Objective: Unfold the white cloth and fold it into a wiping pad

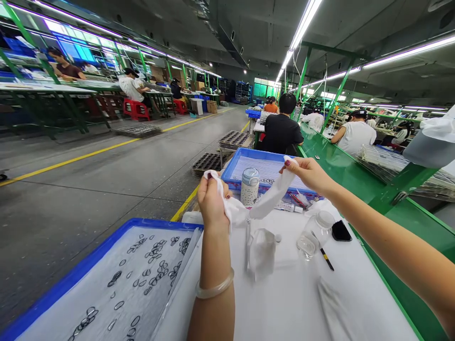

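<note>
A strip of white cloth (272, 198) hangs between my two raised hands, sagging in the middle above the white tabletop (284, 303). My left hand (212, 199) is closed round one end of it, with part of the cloth over the fingers. The other end is pinched between the fingertips of my right hand (305, 171). Below the cloth stands a crumpled white piece (262, 253) that looks like paper. A patterned bottle with a blue lid (250, 187) is just behind the cloth, between the hands.
At the left lies a blue-rimmed tray (133, 221) of dark rings. Another blue tray (234, 163) is behind the bottle. A clear jar (314, 234), a black-and-yellow tool (327, 259) and a phone (341, 230) lie at the right. A person in black (282, 130) sits ahead.
</note>
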Action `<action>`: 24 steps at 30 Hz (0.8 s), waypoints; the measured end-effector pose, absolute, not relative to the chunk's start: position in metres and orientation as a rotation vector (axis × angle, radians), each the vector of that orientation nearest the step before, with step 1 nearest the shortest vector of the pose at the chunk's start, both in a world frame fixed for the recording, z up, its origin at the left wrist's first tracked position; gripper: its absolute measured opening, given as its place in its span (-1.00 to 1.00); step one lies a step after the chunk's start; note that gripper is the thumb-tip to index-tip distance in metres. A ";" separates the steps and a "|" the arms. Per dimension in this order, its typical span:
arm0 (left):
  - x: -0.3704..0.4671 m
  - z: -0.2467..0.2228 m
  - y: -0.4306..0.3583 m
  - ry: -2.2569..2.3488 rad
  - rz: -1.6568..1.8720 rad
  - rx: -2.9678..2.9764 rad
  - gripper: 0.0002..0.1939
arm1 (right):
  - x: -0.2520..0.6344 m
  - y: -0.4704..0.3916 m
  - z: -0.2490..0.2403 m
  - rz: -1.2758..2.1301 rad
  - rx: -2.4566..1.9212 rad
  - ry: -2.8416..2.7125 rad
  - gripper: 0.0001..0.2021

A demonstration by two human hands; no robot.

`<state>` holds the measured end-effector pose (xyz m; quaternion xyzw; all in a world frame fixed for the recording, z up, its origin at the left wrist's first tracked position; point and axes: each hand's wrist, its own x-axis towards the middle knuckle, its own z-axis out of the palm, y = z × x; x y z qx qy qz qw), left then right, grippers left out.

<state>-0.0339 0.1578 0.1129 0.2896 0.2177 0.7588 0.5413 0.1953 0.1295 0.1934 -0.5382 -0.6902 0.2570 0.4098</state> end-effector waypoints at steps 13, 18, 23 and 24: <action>-0.004 0.113 0.141 0.489 1.558 1.216 -0.65 | 0.149 0.122 0.190 1.115 -1.049 -2.063 -0.58; -0.004 0.109 0.140 0.411 1.330 1.250 -0.46 | 0.147 0.130 0.206 1.010 -1.054 -1.738 -0.56; -0.015 0.101 0.148 0.555 1.309 1.208 -0.69 | 0.161 0.129 0.235 0.922 -1.011 -1.485 -0.56; -0.017 0.100 0.150 0.548 1.349 1.174 -0.71 | 0.165 0.129 0.239 0.901 -1.019 -1.454 -0.56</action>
